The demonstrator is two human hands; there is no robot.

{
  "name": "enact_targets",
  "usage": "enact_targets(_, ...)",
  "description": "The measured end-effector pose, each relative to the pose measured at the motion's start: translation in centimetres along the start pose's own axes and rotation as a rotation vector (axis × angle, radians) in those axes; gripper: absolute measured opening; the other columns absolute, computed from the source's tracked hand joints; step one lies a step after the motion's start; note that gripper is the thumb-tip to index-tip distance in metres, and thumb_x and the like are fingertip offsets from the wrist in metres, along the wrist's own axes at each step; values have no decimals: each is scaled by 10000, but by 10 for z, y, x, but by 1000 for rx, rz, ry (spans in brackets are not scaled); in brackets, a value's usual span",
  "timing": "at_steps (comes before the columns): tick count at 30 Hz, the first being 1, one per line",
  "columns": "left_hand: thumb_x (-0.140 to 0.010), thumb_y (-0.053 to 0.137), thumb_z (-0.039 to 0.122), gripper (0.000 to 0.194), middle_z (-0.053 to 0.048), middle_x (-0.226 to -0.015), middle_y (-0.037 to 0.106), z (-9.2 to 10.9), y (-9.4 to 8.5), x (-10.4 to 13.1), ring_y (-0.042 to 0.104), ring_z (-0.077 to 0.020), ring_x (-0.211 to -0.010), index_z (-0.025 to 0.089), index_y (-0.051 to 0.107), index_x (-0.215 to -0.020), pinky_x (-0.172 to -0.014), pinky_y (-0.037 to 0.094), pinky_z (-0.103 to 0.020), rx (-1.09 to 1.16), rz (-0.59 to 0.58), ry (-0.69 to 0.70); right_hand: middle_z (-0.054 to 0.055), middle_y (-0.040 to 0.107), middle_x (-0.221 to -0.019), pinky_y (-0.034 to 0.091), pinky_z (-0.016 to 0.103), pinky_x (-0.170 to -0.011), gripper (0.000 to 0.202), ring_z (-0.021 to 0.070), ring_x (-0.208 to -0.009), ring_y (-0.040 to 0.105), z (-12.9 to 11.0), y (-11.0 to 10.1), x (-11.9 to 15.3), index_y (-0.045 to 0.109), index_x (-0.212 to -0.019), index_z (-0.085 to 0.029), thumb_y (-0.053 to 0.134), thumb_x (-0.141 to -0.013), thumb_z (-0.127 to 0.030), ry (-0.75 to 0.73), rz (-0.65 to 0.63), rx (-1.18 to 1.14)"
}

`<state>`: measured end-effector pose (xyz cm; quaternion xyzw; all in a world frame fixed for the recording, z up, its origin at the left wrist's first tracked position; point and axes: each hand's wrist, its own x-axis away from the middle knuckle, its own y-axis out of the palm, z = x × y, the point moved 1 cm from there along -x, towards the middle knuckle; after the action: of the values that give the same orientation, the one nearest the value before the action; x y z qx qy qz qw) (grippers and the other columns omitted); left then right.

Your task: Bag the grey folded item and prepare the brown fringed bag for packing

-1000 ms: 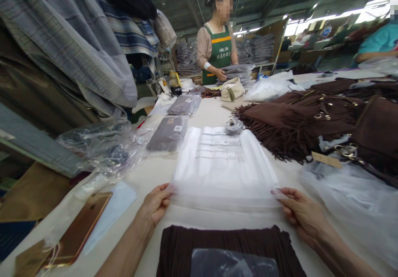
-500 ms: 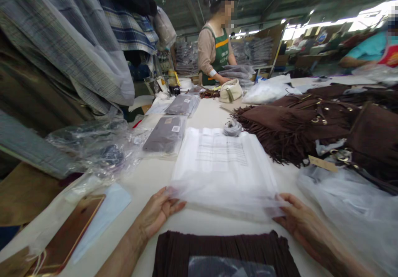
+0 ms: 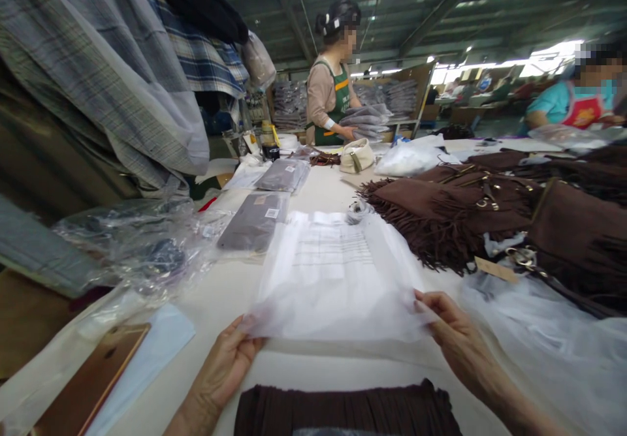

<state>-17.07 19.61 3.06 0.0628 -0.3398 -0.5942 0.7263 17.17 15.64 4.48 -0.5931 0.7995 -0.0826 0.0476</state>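
My left hand [image 3: 232,351] pinches the near left corner of a translucent white plastic bag [image 3: 333,305]. At the near right corner, my right hand [image 3: 445,315] grips the same bag between thumb and fingers. The bag is stretched flat between both hands, over printed white paper [image 3: 337,247] on the table. Closest to me lies a dark brown fringed bag [image 3: 343,410], only partly in view, with a piece of clear plastic on it. A small grey coil [image 3: 359,211] rests at the paper's far edge.
Grey packets in clear plastic [image 3: 252,220] lie left of the paper, near crumpled clear film [image 3: 161,247]. A phone [image 3: 93,384] sits front left. Brown fringed bags [image 3: 470,207] and plastic bags [image 3: 553,331] fill the right. A co-worker [image 3: 328,90] in a green apron stands across the table.
Both hands have shifted slightly left with the white plastic bag. The view has tilted up a little. The co-worker across the table now holds a stack of grey packets raised.
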Motion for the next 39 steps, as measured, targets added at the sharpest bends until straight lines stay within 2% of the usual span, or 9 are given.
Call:
enact_targets(3,-562,762,116,208,-90,-858,722,5,-7,3,659,-240,-891,115,706,-762,-749,572,-255,-5,42,30,62,647,-959,446,343,-871,322,241,-1086,538,7,5,-6,479,-697,-225,498,-781,-536,-119,-152,204)
enact_targets(6,-447,849,192,332,-67,-844,726,10,-15,6,647,-252,-933,140,712,-744,-740,569,-209,-42,63,63,68,631,-1071,345,431,-1027,222,227,-1182,489,12,13,-19,556,-945,-238,423,-847,-386,-353,-240,521)
enact_targets(11,-425,878,274,459,-40,-954,714,9,-25,0,607,-243,-1029,191,711,-844,-771,554,-179,-38,121,85,135,545,-1270,255,467,-1090,472,240,-1291,360,11,36,-62,455,-1271,-113,285,-832,-147,-458,-346,998)
enact_targets(16,-430,879,291,489,-25,-982,708,6,-24,-8,599,-243,-1043,214,703,-880,-770,560,-189,-13,122,59,156,392,-1399,240,487,-1085,514,301,-1306,310,8,51,-97,442,-1309,-77,318,-812,-121,-429,-366,1090)
enact_targets(24,-448,875,301,489,-47,-945,710,14,-9,-15,631,-205,-967,174,694,-885,-756,551,-167,-56,114,121,155,431,-1376,246,467,-1084,504,274,-1294,349,10,59,-129,472,-1285,-89,323,-805,-128,-433,-295,1053)
enact_targets(28,-404,884,325,531,-46,-905,710,28,-2,-5,642,-216,-909,178,690,-877,-674,565,-195,-84,168,133,126,480,-1337,315,387,-1060,480,222,-1248,418,-4,47,-112,480,-1278,-126,293,-845,-214,-468,-225,964)
enact_targets(33,-446,848,409,469,-22,-842,705,33,-6,19,630,-183,-817,177,692,-823,-681,530,-218,-240,120,280,75,604,-1084,427,332,-928,466,204,-1019,568,-21,13,-48,581,-1146,-225,274,-873,-444,-440,21,632)
enact_targets(36,-502,791,480,414,5,-676,676,14,-21,31,586,-142,-630,161,689,-744,-604,479,-213,-537,128,261,20,639,-820,496,300,-655,409,161,-640,594,-4,-3,-8,631,-1008,-248,477,-758,-533,-210,80,357)
enact_targets(39,-564,734,509,422,59,-506,582,-6,-32,36,479,-100,-467,165,677,-802,-495,398,-199,-769,196,248,-32,621,-688,367,239,-364,475,71,-343,421,20,-9,20,584,-925,-221,664,-596,-555,66,129,63)
